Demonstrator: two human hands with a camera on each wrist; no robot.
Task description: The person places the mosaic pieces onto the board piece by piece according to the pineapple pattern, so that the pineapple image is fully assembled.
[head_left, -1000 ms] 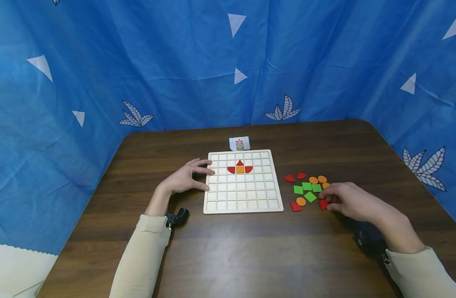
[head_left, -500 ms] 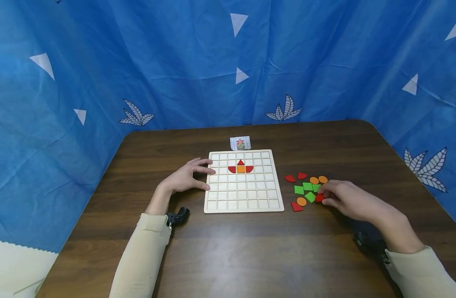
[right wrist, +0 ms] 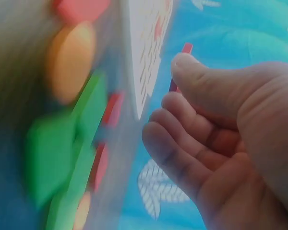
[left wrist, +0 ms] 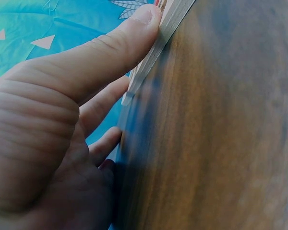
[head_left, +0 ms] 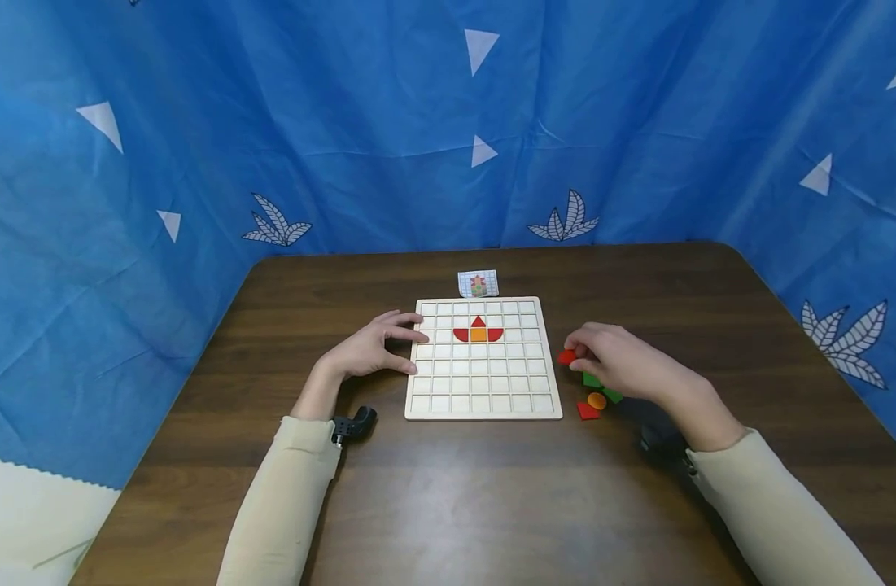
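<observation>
My left hand [head_left: 367, 348] rests along the left edge of a pale gridded wooden board [head_left: 484, 404], fingers extended over its rim. In the left wrist view the thumb [left wrist: 134, 28] lies against the board's edge. On the board, an orange square [head_left: 478, 334] has a red triangle [head_left: 478, 321] above it and a red curved piece on either side. My right hand [head_left: 627, 360], just right of the board, pinches a red tile [right wrist: 187, 48] between thumb and fingers. Green tiles [head_left: 592, 380] lie partly hidden under that hand.
A small printed picture card [head_left: 478, 284] lies behind the board. Near the right hand are an orange disc [head_left: 597, 401] and a red tile [head_left: 588, 411] on the dark wooden table [head_left: 462, 505]. A blue patterned curtain [head_left: 389, 122] hangs behind.
My right hand has gripped a red tile from the right of the loose pieces and carried it left toward the board. The left hand stays at the board's edge.
</observation>
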